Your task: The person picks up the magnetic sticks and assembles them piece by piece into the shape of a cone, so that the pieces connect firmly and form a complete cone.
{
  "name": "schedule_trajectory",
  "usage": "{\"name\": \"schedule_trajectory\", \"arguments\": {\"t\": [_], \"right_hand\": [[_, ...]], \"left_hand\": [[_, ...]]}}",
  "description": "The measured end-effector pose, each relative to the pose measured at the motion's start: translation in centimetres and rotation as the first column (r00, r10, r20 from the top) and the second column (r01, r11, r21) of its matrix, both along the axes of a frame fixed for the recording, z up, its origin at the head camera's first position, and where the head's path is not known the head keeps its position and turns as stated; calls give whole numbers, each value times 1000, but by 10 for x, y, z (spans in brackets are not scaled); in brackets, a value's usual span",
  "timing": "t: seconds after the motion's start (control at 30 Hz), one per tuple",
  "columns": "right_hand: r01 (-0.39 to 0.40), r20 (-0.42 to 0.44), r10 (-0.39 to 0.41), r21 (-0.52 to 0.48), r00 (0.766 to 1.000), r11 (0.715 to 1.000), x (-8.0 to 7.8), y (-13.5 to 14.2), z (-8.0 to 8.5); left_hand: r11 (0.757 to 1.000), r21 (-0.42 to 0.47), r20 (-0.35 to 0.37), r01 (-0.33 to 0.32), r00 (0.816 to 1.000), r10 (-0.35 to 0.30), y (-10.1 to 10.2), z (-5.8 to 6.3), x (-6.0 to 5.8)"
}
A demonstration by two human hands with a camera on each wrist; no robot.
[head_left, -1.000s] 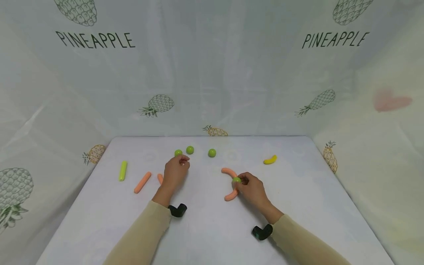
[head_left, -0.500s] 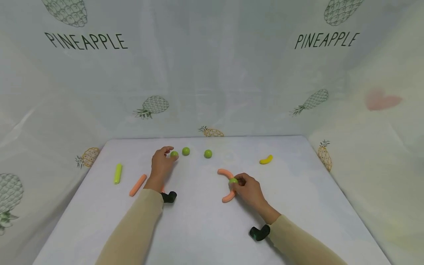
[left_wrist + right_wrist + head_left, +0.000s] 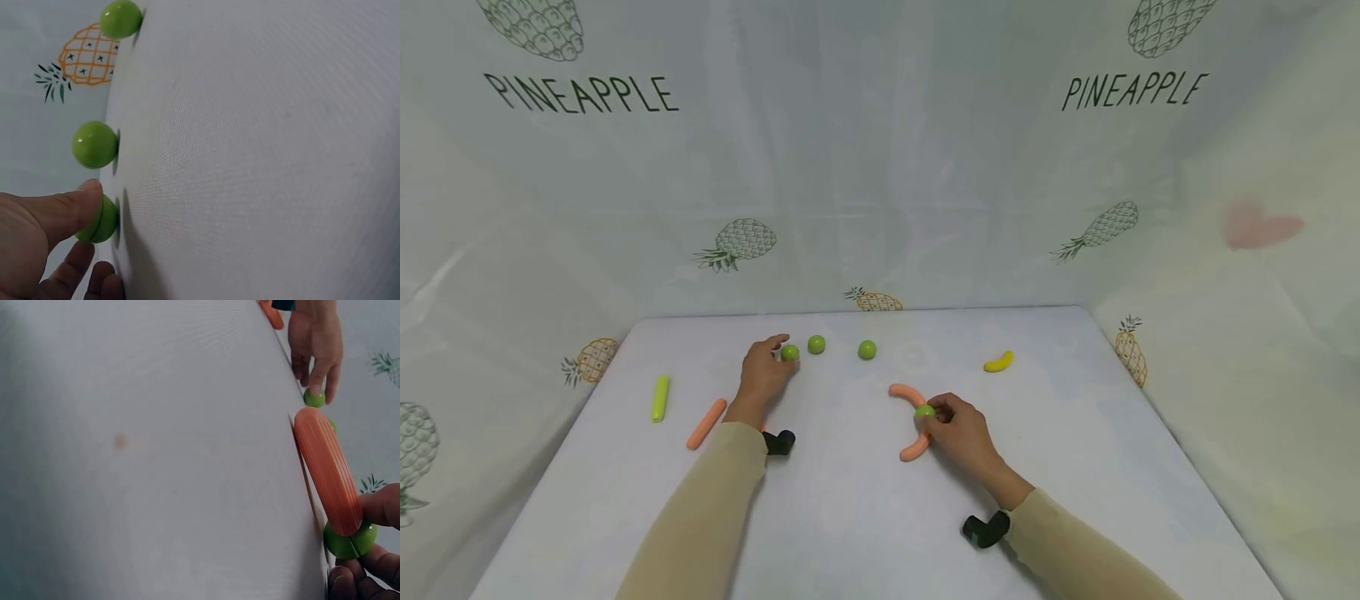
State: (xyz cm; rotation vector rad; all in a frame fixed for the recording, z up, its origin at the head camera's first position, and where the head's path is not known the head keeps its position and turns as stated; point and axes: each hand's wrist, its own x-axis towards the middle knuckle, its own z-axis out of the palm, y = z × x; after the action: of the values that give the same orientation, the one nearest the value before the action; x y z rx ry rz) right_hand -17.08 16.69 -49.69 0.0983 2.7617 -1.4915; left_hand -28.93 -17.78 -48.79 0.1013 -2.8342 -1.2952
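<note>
In the head view, my left hand (image 3: 763,372) is at the back left, thumb and fingers curled round a small green ball (image 3: 790,353) on the table. The left wrist view shows that ball's seam beside my thumb (image 3: 75,209). Two more green balls, a middle one (image 3: 816,344) and a right one (image 3: 867,350), sit to its right. My right hand (image 3: 958,429) pinches another green ball (image 3: 350,545) between thumb and fingers. Two curved orange toy sausages, a far one (image 3: 906,392) and a near one (image 3: 914,448), lie against it, one on either side.
A straight orange stick (image 3: 707,424) and a light green stick (image 3: 659,398) lie on the table's left. Another orange piece is mostly hidden behind my left wrist. A small yellow banana (image 3: 998,362) lies at the back right. The curtain (image 3: 880,167) rises behind the table (image 3: 865,533).
My left hand has shifted left from over the leftmost green ball and now surrounds it. My right hand keeps its ball between the sausages. The head view has swung slightly.
</note>
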Motion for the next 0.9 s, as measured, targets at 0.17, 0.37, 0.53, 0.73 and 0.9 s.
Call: {"name": "schedule_trajectory", "arguments": {"t": [0.17, 0.37, 0.53, 0.73, 0.9], "right_hand": [[3, -7, -3, 10, 1000, 1000, 0, -1, -2], [-1, -14, 1, 21, 1000, 1000, -1, -3, -4], [-9, -16, 9, 18, 1000, 1000, -1, -4, -4], [-12, -9, 12, 6, 1000, 1000, 0, -1, -3], [-18, -13, 18, 6, 1000, 1000, 0, 0, -2]], "left_hand": [[1000, -19, 25, 2, 1000, -2, 0, -2, 1], [1000, -21, 23, -8, 1000, 9, -1, -2, 1], [1000, -18, -1, -22, 1000, 22, -3, -4, 2], [999, 41, -17, -3, 1000, 3, -6, -5, 4], [997, 70, -11, 41, 999, -40, -7, -3, 6]]}}
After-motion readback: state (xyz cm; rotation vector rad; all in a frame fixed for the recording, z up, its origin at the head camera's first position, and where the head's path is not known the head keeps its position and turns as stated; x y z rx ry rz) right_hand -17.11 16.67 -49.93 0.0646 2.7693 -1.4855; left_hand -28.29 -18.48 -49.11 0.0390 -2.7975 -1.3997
